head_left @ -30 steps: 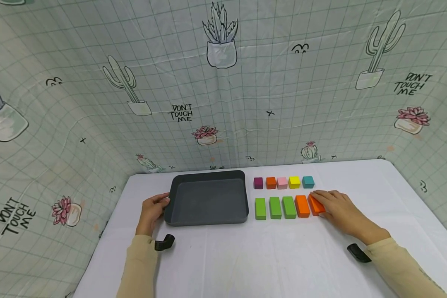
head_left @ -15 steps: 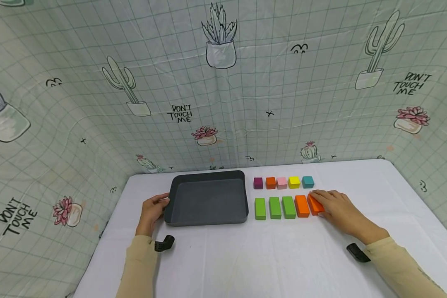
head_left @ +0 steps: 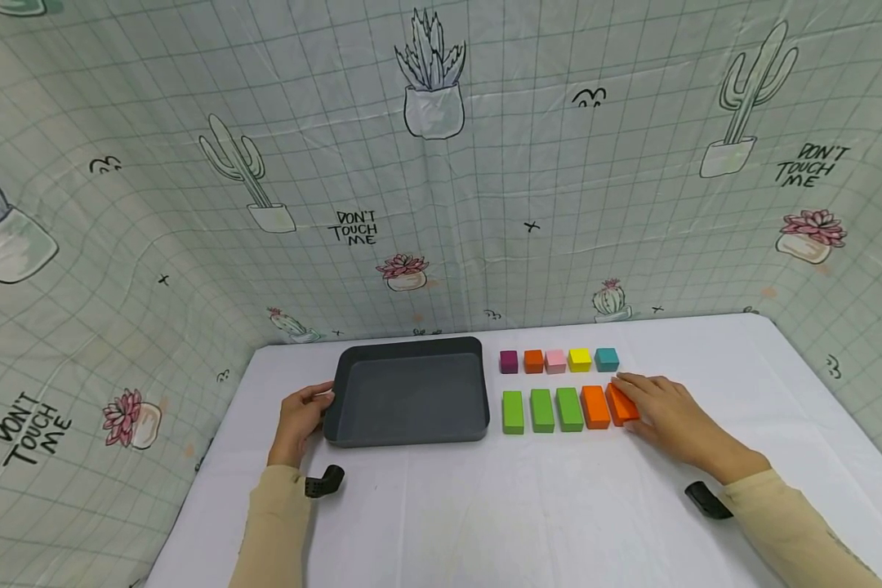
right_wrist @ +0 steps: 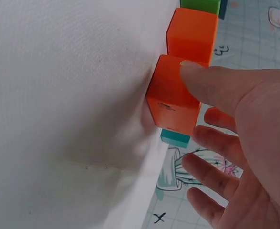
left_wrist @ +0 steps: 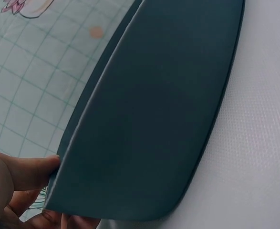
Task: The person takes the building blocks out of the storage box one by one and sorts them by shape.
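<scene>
At the left of the head view my left hand [head_left: 300,420] grips the left wall of a dark grey rectangular tray [head_left: 412,400]. In the left wrist view the thumb presses the tray's rim and fingers curl under its corner. To the right, my right hand [head_left: 669,415] pinches an orange rectangular block [head_left: 621,405], thumb on its near end and fingers toward its far end. That block sits slightly tilted at the right end of a row, beside another orange block [head_left: 595,407]. Several green blocks, including a middle one [head_left: 541,410], continue the row toward the tray.
Behind the blocks stands a row of small cubes: purple [head_left: 509,362], red-orange [head_left: 533,362], pink [head_left: 555,362], yellow [head_left: 579,360] and teal [head_left: 606,359]. A white cloth covers the table [head_left: 485,514]. A patterned curtain [head_left: 485,180] rises along the back and sides.
</scene>
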Available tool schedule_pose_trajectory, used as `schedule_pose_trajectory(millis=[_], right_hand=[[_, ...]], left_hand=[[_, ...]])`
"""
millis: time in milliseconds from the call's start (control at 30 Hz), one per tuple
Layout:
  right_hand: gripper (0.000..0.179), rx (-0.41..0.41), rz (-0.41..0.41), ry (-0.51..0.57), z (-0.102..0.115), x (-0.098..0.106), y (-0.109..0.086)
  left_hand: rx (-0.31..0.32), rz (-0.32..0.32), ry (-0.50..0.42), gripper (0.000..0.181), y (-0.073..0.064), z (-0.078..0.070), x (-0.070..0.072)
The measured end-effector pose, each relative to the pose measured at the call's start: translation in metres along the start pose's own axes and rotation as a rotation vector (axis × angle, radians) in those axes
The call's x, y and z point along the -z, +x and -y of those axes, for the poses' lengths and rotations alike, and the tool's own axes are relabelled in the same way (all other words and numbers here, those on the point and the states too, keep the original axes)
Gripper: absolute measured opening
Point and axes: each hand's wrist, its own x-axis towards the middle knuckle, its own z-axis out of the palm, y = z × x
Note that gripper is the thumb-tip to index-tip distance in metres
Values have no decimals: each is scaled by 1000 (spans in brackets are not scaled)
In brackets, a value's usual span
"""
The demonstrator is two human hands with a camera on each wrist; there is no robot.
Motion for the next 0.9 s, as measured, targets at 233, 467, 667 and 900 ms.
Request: schedule_pose_trajectory(millis=[233,467,667,900], right_hand=[[65,-42,6,30,0,6,-2],[57,-60,-11,33,-5,11,-7],[55,-60,-90,18,-13,14,-13],[53,-56,-154,22,-21,15,-20]], left_hand=[[-12,-21,-5,40,0,0,-1],[1,-20,21,40,1,1,1],[4,-20,24,40,1,0,0],[3,-15,26,40,4,1,-1]])
